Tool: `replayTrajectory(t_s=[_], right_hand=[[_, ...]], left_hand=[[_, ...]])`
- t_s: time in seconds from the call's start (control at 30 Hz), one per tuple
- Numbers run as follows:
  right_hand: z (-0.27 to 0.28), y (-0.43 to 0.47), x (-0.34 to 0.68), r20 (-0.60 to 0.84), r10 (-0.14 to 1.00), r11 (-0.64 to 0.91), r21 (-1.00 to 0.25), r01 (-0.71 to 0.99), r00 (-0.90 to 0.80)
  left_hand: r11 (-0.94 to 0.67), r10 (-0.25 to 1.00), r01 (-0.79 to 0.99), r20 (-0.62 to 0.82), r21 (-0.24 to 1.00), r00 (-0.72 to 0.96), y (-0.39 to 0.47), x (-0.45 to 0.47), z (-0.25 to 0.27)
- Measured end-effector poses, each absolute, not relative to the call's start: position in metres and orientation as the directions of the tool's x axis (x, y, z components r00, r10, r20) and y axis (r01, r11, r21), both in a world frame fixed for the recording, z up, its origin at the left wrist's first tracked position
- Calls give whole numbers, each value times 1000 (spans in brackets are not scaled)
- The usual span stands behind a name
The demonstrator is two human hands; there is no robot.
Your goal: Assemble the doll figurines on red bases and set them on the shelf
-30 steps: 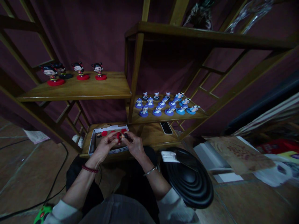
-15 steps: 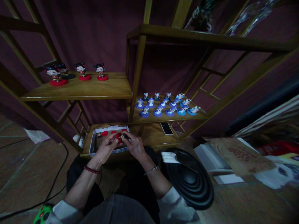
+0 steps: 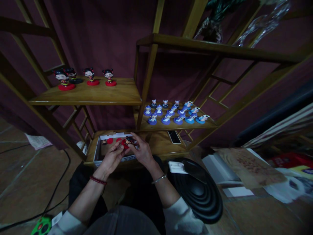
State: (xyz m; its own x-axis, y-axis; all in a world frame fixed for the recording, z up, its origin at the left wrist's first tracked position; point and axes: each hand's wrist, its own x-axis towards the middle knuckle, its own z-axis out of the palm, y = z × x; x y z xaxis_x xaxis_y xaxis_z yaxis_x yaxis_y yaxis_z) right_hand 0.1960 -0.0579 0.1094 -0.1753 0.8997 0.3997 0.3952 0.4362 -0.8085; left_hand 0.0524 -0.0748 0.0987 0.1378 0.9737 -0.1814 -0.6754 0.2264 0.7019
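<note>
A small black-haired figurine with a red base (image 3: 128, 141) is held between both hands above an open cardboard box. My left hand (image 3: 114, 156) pinches the red base from the left. On the figurine's right side, the fingers of my right hand (image 3: 142, 149) close on its dark head. Inside the white-walled box (image 3: 97, 153) lie red round bases (image 3: 110, 140) and a small dark figure (image 3: 104, 142). Similar figurines stand upright on the upper left shelf, among them one on a red base (image 3: 109, 76) and one with a dark base (image 3: 73, 75).
Several purple and blue figurines (image 3: 166, 118) stand in rows on the right shelf (image 3: 158, 126). A phone (image 3: 174, 137) lies on the bottom board. Right of my legs is a black ridged round object (image 3: 200, 195) with a white item (image 3: 176, 167) on it. A cable (image 3: 58, 182) crosses the floor at left.
The figurine has turned in my hands, so its front shows more clearly. My right fingers have shifted slightly around it. The whole view has tilted a little.
</note>
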Motion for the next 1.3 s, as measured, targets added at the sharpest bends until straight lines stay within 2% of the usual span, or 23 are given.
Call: replayTrajectory(t_s=[0.63,1.03,1.3], right_hand=[[123,-60,189,438,867,496,-718,488,-236],[143,-65,186,476,844,526,-643,556,-248],[166,-68,184,465,830,552,-604,575,-309]], left_hand=[[213,977,-705,-164,676,138,-78,50,112],[164,986,-639,-99,751,136,-84,47,127],[85,995,-496,-48,864,87,-88,37,151]])
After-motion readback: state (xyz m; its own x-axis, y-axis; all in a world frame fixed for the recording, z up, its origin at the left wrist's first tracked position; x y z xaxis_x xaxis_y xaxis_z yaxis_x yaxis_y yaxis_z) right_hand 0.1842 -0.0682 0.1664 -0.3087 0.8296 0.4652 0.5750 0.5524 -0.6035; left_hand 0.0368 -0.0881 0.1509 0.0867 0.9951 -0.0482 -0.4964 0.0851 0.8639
